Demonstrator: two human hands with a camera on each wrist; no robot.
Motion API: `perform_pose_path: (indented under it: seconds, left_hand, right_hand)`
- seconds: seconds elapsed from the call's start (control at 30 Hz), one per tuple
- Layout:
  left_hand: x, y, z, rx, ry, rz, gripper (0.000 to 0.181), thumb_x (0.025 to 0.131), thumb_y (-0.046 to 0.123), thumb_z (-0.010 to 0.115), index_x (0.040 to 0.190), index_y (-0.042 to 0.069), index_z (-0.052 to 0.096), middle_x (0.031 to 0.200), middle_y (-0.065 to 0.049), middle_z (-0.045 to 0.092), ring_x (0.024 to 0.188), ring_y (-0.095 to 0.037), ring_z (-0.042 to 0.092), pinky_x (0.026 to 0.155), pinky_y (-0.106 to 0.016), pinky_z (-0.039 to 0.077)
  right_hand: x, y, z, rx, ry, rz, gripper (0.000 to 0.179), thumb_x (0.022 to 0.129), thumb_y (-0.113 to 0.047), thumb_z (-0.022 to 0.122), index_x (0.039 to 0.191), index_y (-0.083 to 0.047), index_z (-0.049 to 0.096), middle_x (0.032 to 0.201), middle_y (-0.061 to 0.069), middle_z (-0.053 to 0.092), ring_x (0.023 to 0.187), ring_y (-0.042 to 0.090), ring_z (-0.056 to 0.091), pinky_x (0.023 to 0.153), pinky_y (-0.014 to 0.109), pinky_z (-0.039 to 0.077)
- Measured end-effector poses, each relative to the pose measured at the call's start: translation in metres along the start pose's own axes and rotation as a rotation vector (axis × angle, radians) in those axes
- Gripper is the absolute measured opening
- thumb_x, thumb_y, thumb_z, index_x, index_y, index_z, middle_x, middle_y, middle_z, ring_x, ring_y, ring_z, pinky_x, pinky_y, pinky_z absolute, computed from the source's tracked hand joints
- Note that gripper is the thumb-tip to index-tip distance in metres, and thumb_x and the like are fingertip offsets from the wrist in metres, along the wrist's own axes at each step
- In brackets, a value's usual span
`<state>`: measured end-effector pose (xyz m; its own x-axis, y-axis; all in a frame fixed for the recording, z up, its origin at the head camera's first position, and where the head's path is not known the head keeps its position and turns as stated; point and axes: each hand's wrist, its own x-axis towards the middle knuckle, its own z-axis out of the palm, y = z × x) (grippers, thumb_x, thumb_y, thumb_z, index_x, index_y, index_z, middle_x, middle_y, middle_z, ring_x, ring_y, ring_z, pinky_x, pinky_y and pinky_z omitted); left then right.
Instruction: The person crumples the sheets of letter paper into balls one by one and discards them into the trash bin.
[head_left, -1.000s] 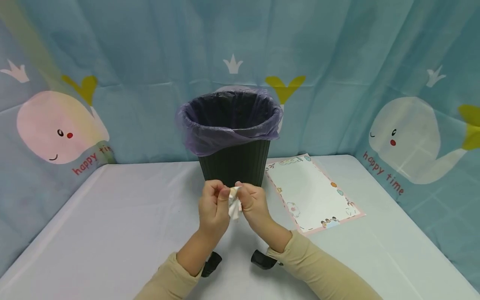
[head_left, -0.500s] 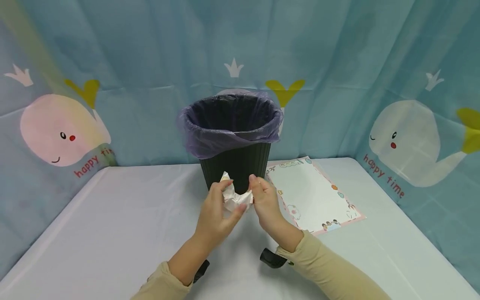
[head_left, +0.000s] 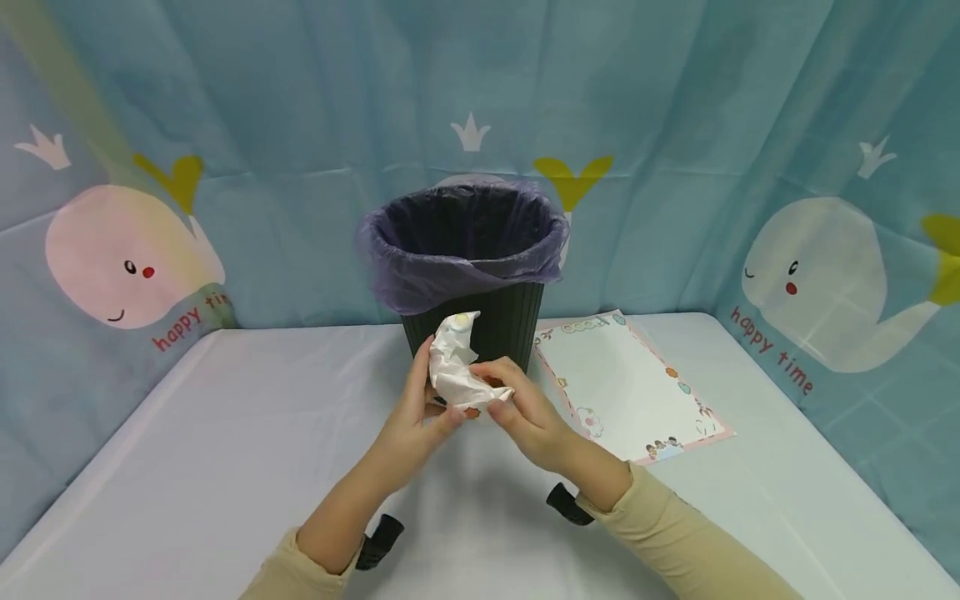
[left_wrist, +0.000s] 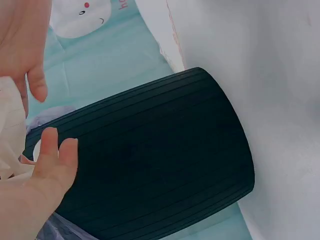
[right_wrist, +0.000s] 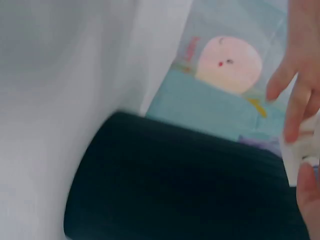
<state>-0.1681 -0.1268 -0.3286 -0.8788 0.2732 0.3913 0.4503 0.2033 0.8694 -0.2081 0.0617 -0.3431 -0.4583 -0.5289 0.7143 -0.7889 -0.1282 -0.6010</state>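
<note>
A crumpled sheet of white paper [head_left: 454,367] with small printed patches is held up in front of the black trash bin [head_left: 510,325]. My left hand [head_left: 411,421] grips its left side, thumb at the bottom edge and fingers partly behind it. The right hand [head_left: 531,414] pinches the paper's lower right corner between thumb and fingers. In the left wrist view the paper [left_wrist: 11,132] lies at the left edge, against the left hand's fingers [left_wrist: 49,145]. Only a piece of the paper [right_wrist: 295,157] shows in the right wrist view, with the right thumb [right_wrist: 307,185] beside it.
A purple bag [head_left: 457,279] lines the bin and folds over its rim. Right of the bin lies a flat white sheet with a decorated pink border [head_left: 630,383]. Black devices [head_left: 380,542] hang under both wrists. A blue curtain with whale prints [head_left: 315,242] surrounds the white table [head_left: 247,433].
The paper was a small bunched wad between both hands and now stands more spread out and higher. My forearms have moved farther apart, and the left hand has shifted its grip to the paper's side.
</note>
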Motion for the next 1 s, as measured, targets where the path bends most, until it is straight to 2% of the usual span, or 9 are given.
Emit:
perform_pose_path:
  seconds: [0.07, 0.17, 0.3, 0.37, 0.43, 0.57, 0.67, 0.87, 1.0]
  left_hand:
    - [-0.001, 0.000, -0.002, 0.040, -0.014, 0.002, 0.101, 0.087, 0.054, 0.066, 0.155, 0.008, 0.007, 0.135, -0.013, 0.045, 0.109, -0.025, 0.050, 0.089, -0.041, 0.046]
    - [0.001, -0.001, -0.001, 0.048, -0.002, 0.015, 0.085, 0.089, 0.039, 0.071, 0.149, 0.005, 0.022, 0.127, -0.010, 0.051, 0.102, -0.024, 0.051, 0.086, -0.037, 0.048]
    - [0.003, 0.000, 0.002, -0.036, -0.011, 0.024, 0.063, 0.092, 0.024, 0.069, 0.140, 0.000, 0.035, 0.118, -0.012, 0.056, 0.101, -0.024, 0.053, 0.085, -0.035, 0.048]
    - [0.002, 0.002, 0.002, -0.067, -0.023, 0.002, 0.064, 0.091, 0.025, 0.070, 0.138, -0.001, 0.035, 0.118, -0.013, 0.055, 0.102, -0.024, 0.053, 0.085, -0.032, 0.049]
    - [0.001, 0.004, 0.002, -0.115, -0.038, -0.030, 0.066, 0.091, 0.025, 0.070, 0.136, -0.004, 0.034, 0.118, -0.016, 0.054, 0.100, -0.024, 0.054, 0.084, -0.029, 0.050]
    - [-0.002, 0.008, 0.003, -0.214, -0.069, -0.101, 0.070, 0.089, 0.026, 0.072, 0.133, -0.008, 0.031, 0.116, -0.019, 0.054, 0.094, -0.023, 0.059, 0.078, -0.026, 0.054]
    - [-0.003, 0.008, 0.003, -0.219, -0.072, -0.112, 0.072, 0.086, 0.034, 0.074, 0.129, -0.008, 0.034, 0.110, -0.018, 0.059, 0.089, -0.020, 0.062, 0.076, -0.026, 0.054]
    - [-0.009, 0.009, -0.001, -0.074, -0.131, -0.072, 0.057, 0.094, 0.025, 0.066, 0.134, -0.004, 0.037, 0.116, -0.015, 0.058, 0.099, -0.024, 0.060, 0.084, -0.029, 0.052]
    - [-0.012, 0.011, -0.005, -0.081, -0.176, -0.053, 0.054, 0.095, 0.012, 0.063, 0.135, -0.007, 0.034, 0.119, -0.018, 0.056, 0.102, -0.027, 0.058, 0.087, -0.031, 0.051]
  right_hand:
    - [0.000, -0.002, -0.006, -0.085, -0.078, -0.045, 0.044, 0.105, -0.027, 0.042, 0.133, 0.007, 0.042, 0.112, 0.016, 0.050, 0.099, 0.019, 0.048, 0.083, 0.032, 0.046]
    - [0.003, -0.005, -0.016, -0.168, -0.088, -0.073, 0.052, 0.102, -0.035, 0.049, 0.134, 0.005, 0.041, 0.116, 0.016, 0.050, 0.102, 0.024, 0.047, 0.084, 0.036, 0.043]
    - [0.009, -0.007, -0.028, -0.167, -0.037, 0.058, 0.098, 0.083, -0.070, 0.057, 0.145, 0.000, 0.027, 0.137, 0.018, 0.042, 0.121, 0.028, 0.040, 0.092, 0.042, 0.037]
    - [0.009, -0.008, -0.031, -0.132, -0.073, 0.137, 0.115, 0.073, -0.079, 0.056, 0.148, 0.001, 0.022, 0.144, 0.019, 0.036, 0.128, 0.028, 0.036, 0.099, 0.045, 0.035]
    - [0.008, -0.008, -0.032, -0.075, -0.133, 0.175, 0.121, 0.070, -0.080, 0.056, 0.147, 0.006, 0.021, 0.143, 0.022, 0.037, 0.129, 0.028, 0.038, 0.103, 0.045, 0.036]
    - [0.004, -0.008, -0.032, 0.065, -0.226, 0.181, 0.113, 0.073, -0.073, 0.062, 0.138, 0.013, 0.026, 0.130, 0.026, 0.043, 0.121, 0.024, 0.044, 0.102, 0.037, 0.041]
    - [0.003, -0.010, -0.032, 0.162, -0.235, 0.178, 0.104, 0.078, -0.060, 0.071, 0.137, 0.012, 0.024, 0.128, 0.024, 0.043, 0.117, 0.021, 0.045, 0.099, 0.032, 0.042]
    - [0.002, -0.018, -0.025, 0.201, -0.105, 0.213, 0.094, 0.082, -0.049, 0.075, 0.133, 0.013, 0.028, 0.118, 0.013, 0.049, 0.102, 0.017, 0.052, 0.087, 0.026, 0.048]
    - [0.002, -0.024, -0.021, 0.203, -0.071, 0.214, 0.098, 0.081, -0.053, 0.073, 0.138, 0.012, 0.027, 0.117, 0.015, 0.050, 0.100, 0.018, 0.054, 0.085, 0.027, 0.049]
